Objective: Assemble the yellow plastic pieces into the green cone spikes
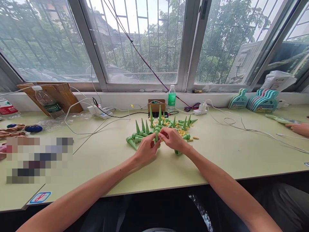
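Note:
My left hand (147, 149) is closed around a green plastic plant watering spike (156, 130), its wide capped end upward. My right hand (172, 138) meets it there, thumb and forefinger pinched against the spike's side; whatever lies between those fingertips is too small to make out. Just beyond both hands spreads a pile of similar green spikes, some standing point up like one tall cone (159, 116), others lying down like the spike at the left (131, 143). Small yellow plastic pieces (182, 132) are scattered among them, mostly on the right.
Behind the pile stand a small cardboard box (156, 105) and a green-labelled bottle (172, 96). White cables (227, 122) cross the tabletop (116, 167) on both sides. Teal and pink plastic items (263, 100) stand at the back right. Another person's hand (299, 129) rests at the right edge.

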`<action>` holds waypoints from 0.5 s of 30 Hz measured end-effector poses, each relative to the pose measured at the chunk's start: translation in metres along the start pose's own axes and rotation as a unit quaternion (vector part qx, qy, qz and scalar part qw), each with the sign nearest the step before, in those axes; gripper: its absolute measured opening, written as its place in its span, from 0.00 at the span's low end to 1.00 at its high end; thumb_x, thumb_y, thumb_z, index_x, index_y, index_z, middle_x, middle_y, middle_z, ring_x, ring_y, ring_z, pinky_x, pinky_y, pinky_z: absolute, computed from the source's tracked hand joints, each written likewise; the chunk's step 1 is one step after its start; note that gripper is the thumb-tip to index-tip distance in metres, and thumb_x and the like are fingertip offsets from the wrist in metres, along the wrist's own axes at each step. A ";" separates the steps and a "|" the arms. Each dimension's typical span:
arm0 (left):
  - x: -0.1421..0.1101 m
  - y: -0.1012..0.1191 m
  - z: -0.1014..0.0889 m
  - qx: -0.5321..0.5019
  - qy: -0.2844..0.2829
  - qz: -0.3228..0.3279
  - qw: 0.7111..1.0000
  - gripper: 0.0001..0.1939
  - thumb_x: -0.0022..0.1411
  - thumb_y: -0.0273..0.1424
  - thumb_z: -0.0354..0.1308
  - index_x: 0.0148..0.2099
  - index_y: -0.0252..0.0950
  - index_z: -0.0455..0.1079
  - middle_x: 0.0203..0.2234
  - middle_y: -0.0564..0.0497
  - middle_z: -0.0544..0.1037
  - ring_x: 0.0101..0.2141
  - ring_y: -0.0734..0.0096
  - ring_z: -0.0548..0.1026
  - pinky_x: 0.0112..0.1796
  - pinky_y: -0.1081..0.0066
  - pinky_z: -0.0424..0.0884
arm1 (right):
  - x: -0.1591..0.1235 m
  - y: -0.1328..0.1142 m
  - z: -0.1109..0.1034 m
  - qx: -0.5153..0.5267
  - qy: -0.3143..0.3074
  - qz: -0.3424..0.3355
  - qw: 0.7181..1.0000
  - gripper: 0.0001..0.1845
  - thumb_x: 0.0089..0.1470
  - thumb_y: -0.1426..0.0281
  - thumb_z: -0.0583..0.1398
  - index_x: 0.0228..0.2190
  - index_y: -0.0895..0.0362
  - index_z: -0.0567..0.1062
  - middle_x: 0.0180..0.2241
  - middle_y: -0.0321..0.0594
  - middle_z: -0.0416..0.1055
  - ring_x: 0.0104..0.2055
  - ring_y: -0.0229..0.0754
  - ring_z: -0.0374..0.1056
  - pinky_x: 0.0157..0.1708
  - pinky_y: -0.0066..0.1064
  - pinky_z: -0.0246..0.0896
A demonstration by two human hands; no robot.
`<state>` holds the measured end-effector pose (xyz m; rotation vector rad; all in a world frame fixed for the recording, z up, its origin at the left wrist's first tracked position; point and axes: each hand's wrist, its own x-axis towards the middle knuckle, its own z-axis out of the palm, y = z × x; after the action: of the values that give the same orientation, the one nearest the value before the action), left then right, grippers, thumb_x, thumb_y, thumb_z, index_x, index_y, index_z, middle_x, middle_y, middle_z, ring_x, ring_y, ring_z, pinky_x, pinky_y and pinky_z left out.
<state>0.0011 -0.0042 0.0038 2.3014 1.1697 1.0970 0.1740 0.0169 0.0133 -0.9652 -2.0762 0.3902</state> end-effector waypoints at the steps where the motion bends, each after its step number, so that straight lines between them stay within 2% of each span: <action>1: 0.000 0.000 0.000 0.001 0.003 0.001 1.000 0.10 0.64 0.35 0.52 0.31 0.36 0.62 0.16 0.59 0.59 0.17 0.79 0.54 0.21 0.75 0.52 | 0.000 0.000 0.000 -0.001 -0.002 -0.002 1.000 0.10 0.60 0.68 0.54 0.27 0.57 0.68 0.26 0.36 0.69 0.26 0.34 0.59 0.28 0.26 0.52; 4: 0.000 0.000 0.000 0.003 0.012 0.007 1.000 0.12 0.63 0.35 0.53 0.28 0.37 0.59 0.15 0.59 0.59 0.17 0.79 0.55 0.21 0.75 0.52 | -0.001 0.000 0.000 -0.003 -0.008 -0.003 1.000 0.10 0.60 0.68 0.54 0.28 0.57 0.69 0.26 0.36 0.69 0.26 0.35 0.60 0.28 0.26 0.52; 10: 0.000 0.001 0.000 0.011 0.008 0.004 1.000 0.11 0.63 0.35 0.52 0.30 0.36 0.63 0.15 0.59 0.59 0.17 0.78 0.56 0.21 0.75 0.53 | -0.001 -0.001 -0.001 -0.009 -0.018 -0.001 1.000 0.10 0.60 0.69 0.53 0.27 0.57 0.68 0.27 0.36 0.69 0.27 0.35 0.60 0.28 0.26 0.52; 15: -0.001 0.001 0.000 0.016 0.012 0.003 1.000 0.12 0.63 0.35 0.53 0.28 0.36 0.61 0.15 0.59 0.59 0.17 0.79 0.55 0.21 0.74 0.52 | -0.001 -0.002 0.000 -0.008 -0.025 -0.005 1.000 0.10 0.60 0.70 0.53 0.27 0.57 0.68 0.27 0.36 0.69 0.27 0.35 0.60 0.28 0.26 0.53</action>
<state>0.0014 -0.0051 0.0039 2.3227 1.1984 1.1195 0.1736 0.0150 0.0138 -0.9627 -2.1302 0.3971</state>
